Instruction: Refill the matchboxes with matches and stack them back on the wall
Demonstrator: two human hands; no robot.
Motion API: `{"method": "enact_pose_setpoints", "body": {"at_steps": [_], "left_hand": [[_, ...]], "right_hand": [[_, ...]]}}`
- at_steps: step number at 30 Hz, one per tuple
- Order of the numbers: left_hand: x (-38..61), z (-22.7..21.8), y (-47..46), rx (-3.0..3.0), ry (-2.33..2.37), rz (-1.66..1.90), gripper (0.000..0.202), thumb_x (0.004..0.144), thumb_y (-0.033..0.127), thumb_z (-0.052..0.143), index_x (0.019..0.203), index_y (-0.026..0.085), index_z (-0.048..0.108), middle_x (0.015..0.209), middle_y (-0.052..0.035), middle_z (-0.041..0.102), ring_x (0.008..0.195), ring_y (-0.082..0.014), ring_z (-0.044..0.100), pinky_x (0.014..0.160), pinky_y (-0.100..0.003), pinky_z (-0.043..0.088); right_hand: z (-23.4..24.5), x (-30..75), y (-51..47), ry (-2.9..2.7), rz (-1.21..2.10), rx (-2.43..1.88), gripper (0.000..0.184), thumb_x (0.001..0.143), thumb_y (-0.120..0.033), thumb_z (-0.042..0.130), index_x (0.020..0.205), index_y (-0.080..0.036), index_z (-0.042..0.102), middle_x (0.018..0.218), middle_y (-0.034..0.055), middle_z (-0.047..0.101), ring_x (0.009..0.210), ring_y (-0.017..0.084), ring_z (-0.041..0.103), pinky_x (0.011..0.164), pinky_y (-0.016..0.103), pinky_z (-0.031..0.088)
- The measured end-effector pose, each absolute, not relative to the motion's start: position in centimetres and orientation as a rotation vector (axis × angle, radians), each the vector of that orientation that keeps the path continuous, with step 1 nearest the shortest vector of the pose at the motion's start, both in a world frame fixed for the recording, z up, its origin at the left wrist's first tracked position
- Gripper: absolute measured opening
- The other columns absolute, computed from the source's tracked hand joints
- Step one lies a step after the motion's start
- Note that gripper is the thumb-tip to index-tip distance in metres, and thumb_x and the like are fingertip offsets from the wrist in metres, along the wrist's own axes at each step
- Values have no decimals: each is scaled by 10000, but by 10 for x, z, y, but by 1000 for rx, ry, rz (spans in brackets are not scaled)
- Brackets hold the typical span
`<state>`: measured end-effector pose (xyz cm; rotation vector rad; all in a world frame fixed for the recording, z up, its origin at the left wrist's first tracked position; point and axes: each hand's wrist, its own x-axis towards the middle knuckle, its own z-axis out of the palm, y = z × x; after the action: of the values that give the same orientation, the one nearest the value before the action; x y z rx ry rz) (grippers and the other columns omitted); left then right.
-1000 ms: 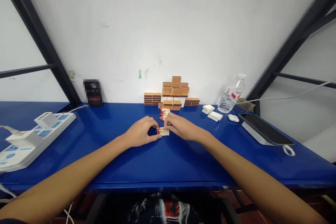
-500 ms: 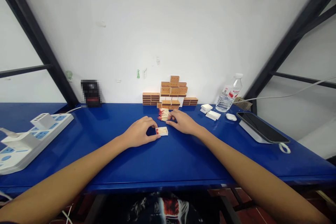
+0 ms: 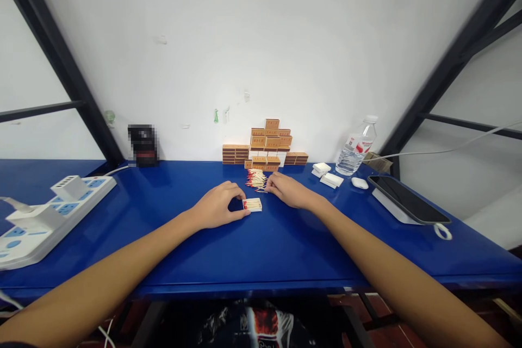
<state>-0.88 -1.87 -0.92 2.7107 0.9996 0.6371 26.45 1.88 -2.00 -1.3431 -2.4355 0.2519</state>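
A small white matchbox tray (image 3: 258, 209) with red-tipped matches in it lies on the blue table (image 3: 244, 255). My left hand (image 3: 218, 205) holds the tray's left end between thumb and fingers. Just behind the tray is a loose pile of matches (image 3: 256, 178), heads mostly to the left. My right hand (image 3: 289, 190) is at the pile's right edge, thumb and fingers pinched on a match (image 3: 260, 191) whose red head points left. Its far end is hidden by the fingertips.
Stacked brown matchboxes (image 3: 271, 141) stand against the wall. To the right are white trays (image 3: 331, 179), a water bottle (image 3: 354, 147), a white earphone case (image 3: 359, 182) and a phone (image 3: 408, 198). A power strip (image 3: 77, 209) and a blurred black object (image 3: 143, 145) are at left.
My right hand has shifted slightly right from the pile, and a match now shows at its fingertips. The left hand stays on the tray.
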Motion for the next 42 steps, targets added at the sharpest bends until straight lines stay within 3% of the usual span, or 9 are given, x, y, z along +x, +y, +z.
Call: {"method": "enact_pose_setpoints", "body": {"at_steps": [5,10,26,36,42], "left_hand": [[-9,-10,-19,2705,1000,646,286,913,488,693,1018,222,694,994,-62,680,948,-241,614,840,-373,505],[-9,-9,-19,2713,1005,631,284,909,481,702,1013,217,687,991,-57,678,943,-238,613,836,-370,502],[-9,-9,-18,2724,989,617,263,915,464,704,994,216,666,992,-53,679,962,-242,616,853,-375,505],[-9,-10,-17,2721,985,629,275,916,471,705,1013,216,672,993,-56,678,959,-241,619,852,-370,506],[-9,-10,-18,2717,990,634,286,917,484,699,1007,214,677,984,-57,677,948,-240,617,831,-365,505]], "right_hand": [[-6,257,1,-2399,355,-1138,169,1027,-277,556,895,-179,597,921,52,596,806,178,556,744,291,436],[-3,244,-12,-2508,438,-1017,115,1003,-227,580,901,-187,614,913,40,602,815,174,544,721,281,418],[-6,231,-19,-2473,347,-1033,102,965,-220,646,869,-187,642,846,27,597,778,161,535,687,274,385],[-6,230,-23,-2492,374,-929,143,1013,-245,578,992,-209,715,933,47,603,825,174,561,729,286,424],[0,232,-25,-2504,353,-904,137,984,-230,628,979,-205,763,861,39,581,791,169,548,717,290,421]]}}
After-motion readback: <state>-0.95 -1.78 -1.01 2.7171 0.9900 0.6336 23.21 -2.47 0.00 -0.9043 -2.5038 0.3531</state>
